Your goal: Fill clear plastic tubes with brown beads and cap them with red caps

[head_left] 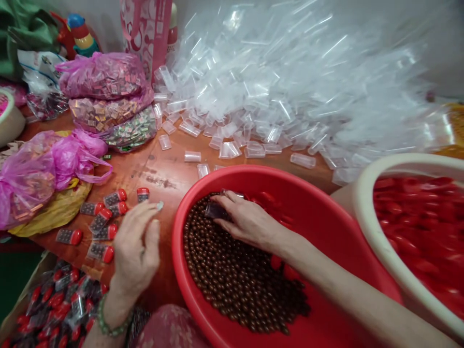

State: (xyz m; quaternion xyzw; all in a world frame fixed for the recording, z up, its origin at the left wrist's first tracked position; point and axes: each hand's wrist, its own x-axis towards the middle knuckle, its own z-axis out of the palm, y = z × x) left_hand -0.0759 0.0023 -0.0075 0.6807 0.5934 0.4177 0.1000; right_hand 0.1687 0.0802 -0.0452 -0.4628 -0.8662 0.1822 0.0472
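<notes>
Where the red basin (177, 232) sits close by the lap (172, 328) (prob. for easy reach), the R hand (241, 212) grips a clear tub (216, 211) against the brown balls (232, 275) inside; L hand (137, 246), loosely curled over the table (145, 166), has a blurred pale bit (160, 206) at its fingertips, pinched or not, can't tell. Tub's partly hidden.

The one camera sat on my head, facing forward and down, with my lap (168, 331) at seven o'clock. It looked closely on my left hand (136, 249) at eight and my right hand (241, 216) at six, inside the tub (178, 241), then ran past the table (152, 166) to the wall (402, 19) at two.
</notes>
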